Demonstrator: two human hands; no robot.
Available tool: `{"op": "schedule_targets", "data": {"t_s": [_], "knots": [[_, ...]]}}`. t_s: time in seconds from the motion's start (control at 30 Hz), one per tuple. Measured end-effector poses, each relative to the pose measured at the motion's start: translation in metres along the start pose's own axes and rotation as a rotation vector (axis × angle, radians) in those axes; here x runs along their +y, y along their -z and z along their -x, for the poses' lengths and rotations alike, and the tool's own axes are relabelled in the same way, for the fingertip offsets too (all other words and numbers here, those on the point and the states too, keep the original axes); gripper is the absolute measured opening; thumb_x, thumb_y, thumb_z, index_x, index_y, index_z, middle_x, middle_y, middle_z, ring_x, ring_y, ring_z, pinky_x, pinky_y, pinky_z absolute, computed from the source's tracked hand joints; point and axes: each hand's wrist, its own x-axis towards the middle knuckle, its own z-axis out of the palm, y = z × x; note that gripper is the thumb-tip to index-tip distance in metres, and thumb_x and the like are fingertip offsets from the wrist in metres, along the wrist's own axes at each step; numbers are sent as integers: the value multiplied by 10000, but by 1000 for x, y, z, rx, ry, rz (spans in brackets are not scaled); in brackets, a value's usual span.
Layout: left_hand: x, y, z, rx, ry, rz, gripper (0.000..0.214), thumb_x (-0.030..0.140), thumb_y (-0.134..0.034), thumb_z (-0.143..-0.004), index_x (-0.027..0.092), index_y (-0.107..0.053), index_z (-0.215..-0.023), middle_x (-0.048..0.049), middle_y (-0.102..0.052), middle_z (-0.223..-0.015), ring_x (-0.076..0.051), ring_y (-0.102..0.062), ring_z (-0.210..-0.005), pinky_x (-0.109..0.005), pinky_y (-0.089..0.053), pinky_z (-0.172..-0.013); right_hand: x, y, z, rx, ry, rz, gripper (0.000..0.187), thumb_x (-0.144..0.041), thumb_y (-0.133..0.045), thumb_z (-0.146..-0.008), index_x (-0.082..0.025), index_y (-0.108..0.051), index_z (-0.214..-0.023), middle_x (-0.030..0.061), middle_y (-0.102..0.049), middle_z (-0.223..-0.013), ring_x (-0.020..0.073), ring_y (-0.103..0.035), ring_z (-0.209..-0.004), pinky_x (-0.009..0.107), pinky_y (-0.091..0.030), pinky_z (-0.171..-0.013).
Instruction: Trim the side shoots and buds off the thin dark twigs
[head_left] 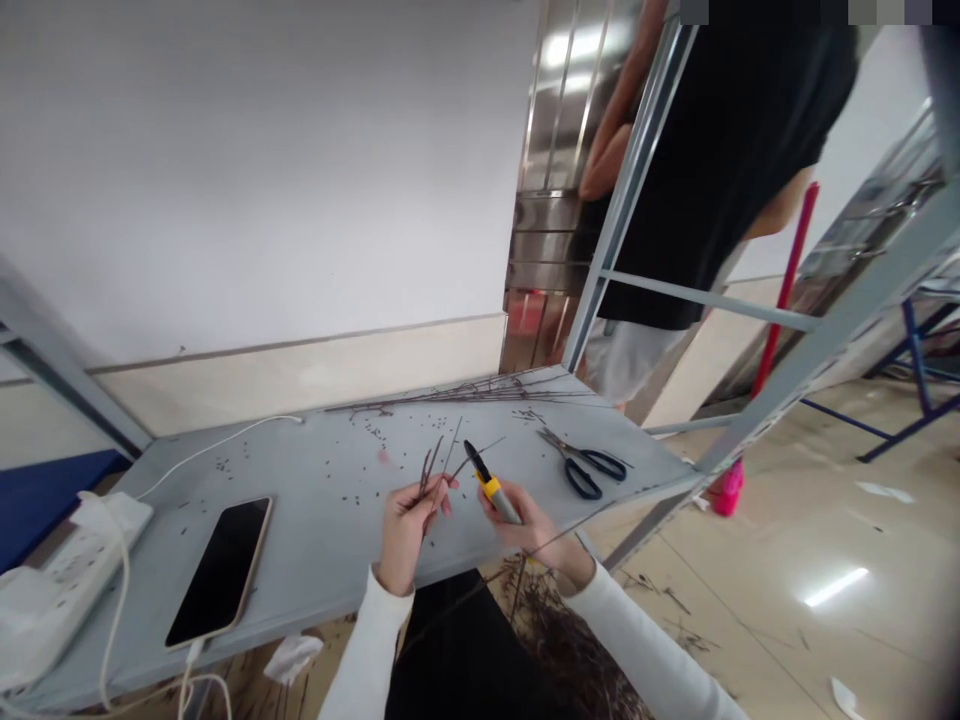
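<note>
**Surface and room.** Grey metal shelf top (322, 535), on a pale steel frame, running from 9 o'clock to 3 o'clock across the view; small dark buds lay scattered over it. Along its far edge, at 12 o'clock, lay a row of long bare twigs (465, 393). Black-handled scissors (583, 465) lay at 2 o'clock, blades pointing to the far left. At 8 o'clock lay a black-screened smartphone (219, 572), its white cable trailing off the near edge, beside a white power strip (75, 570). Behind the shelf stood a white wall (247, 170) with a cream skirting band. Beyond it, at 1 o'clock, stood a stainless steel panel (551, 200) and a co-worker (720, 150) in a black top and pale shorts. A red pole (784, 290) rose from a pink base (727, 488) at 3 o'clock, above a glossy tiled floor (825, 620). A heap of cut twigs (570, 650) lay below the shelf at 6 o'clock.

**Items in hand.** Thin dark forked twigs (431, 480), held at centre, just above the shelf, pinched in the closed fingers of the left hand (409, 530). Yellow, black and grey hand tool (491, 488), exact kind unclear, gripped in the closed right hand (525, 525), just beside the twigs.
</note>
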Motion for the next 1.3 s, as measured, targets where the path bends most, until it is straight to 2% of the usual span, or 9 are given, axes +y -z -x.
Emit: {"op": "schedule_targets", "data": {"t_s": [0.2, 0.33, 0.47, 0.63, 0.73, 0.9, 1.07, 1.17, 1.3], "knots": [[1, 2, 2, -5, 9, -24, 359, 461, -702, -653, 102, -716, -665, 23, -509, -449, -34, -227, -378, -226, -115, -391, 2, 13, -4, 409, 149, 806, 244, -191, -521, -621, -212, -415, -839, -50, -446, -632, 110, -394, -527, 223, -258, -518], [-2, 9, -5, -29, 31, -23, 368, 461, -709, -655, 94, -710, -685, 25, -503, -448, -32, -229, -379, -222, -119, -382, -2, 31, -3, 479, 280, 1206, 252, -205, -525, -637, -207, -454, -879, 30, -584, -767, 174, -535, -653, 228, -258, -508], [-3, 13, -11, -85, 25, -61, 354, 448, -688, -691, 100, -690, -625, 25, -497, -457, -30, -221, -381, -222, -122, -382, -9, 45, -1, 433, 342, 1340, 208, -184, -504, -641, -207, -452, -841, 39, -585, -754, 175, -542, -655, 229, -248, -500], [0, 18, -14, -173, 34, -108, 348, 457, -677, -700, 113, -729, -726, 20, -523, -482, -42, -229, -381, -228, -134, -394, -16, 47, 2, 247, 235, 1116, 263, -214, -519, -635, -202, -430, -882, 7, -543, -713, 144, -471, -567, 227, -232, -503], [6, 22, -16, -169, 47, -114, 328, 448, -704, -666, 123, -730, -701, 14, -537, -478, -49, -256, -374, -231, -136, -396, -18, 41, 7, 121, 123, 871, 217, -165, -496, -593, -217, -391, -776, -73, -354, -573, 99, -313, -491, 223, -201, -499], [12, 23, -17, -222, 69, -130, 358, 473, -728, -631, 117, -705, -634, 15, -527, -461, -39, -202, -369, -238, -95, -396, -13, 20, 19, -103, -69, 181, 203, -157, -466, -532, -220, -354, -690, -76, -281, -577, 81, -239, -511, 221, -192, -487], [9, 22, -14, -443, 164, -69, 408, 507, -688, -677, 100, -719, -688, 12, -512, -437, -26, -160, -358, -236, -64, -392, 2, 0, 22, -353, -140, -441, 283, -178, -442, -463, -235, -333, -718, -84, -300, -574, 74, -268, -440, 211, -223, -434], [8, 24, -11, -618, 260, -10, 440, 521, -672, -687, 86, -729, -717, -1, -519, -429, -17, -131, -336, -237, -44, -378, 7, -2, 19, -382, -135, -522, 308, -155, -479, -444, -227, -350, -714, -85, -300, -583, 66, -260, -447, 207, -203, -434], [11, 24, -7, -678, 297, -3, 462, 550, -658, -681, 94, -725, -657, 3, -491, -397, -20, -133, -319, -242, -37, -366, 5, 2, 16, -345, -118, -493, 320, -143, -504, -438, -215, -393, -730, -79, -281, -602, 66, -228, -484, 208, -175, -442]]}}
